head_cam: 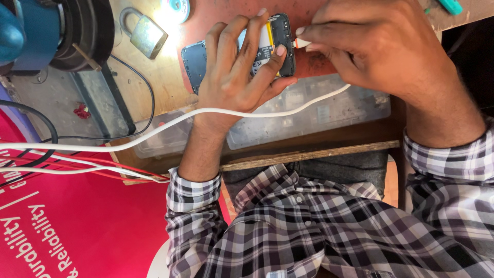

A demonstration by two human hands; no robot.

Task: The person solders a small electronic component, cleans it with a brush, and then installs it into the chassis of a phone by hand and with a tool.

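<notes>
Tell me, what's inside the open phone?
Inside the phone, a white and yellow battery shows between the left hand's fingers. Those fingers cover the rest. The right hand pinches a white plug at its edge.

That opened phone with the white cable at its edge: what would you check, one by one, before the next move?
1. Phone held firmly: ok, the left hand wraps around it.
2. Plug pinched in the right hand: ok.
3. Plug fully seated in the phone: cannot tell, fingers hide the joint.
4. White cable free of snags: ok, it trails loose across the left wrist.
5. Back cover within reach: ok, it lies beside the phone.
6. Padlock out of the way: ok, set apart on the bench.
</notes>
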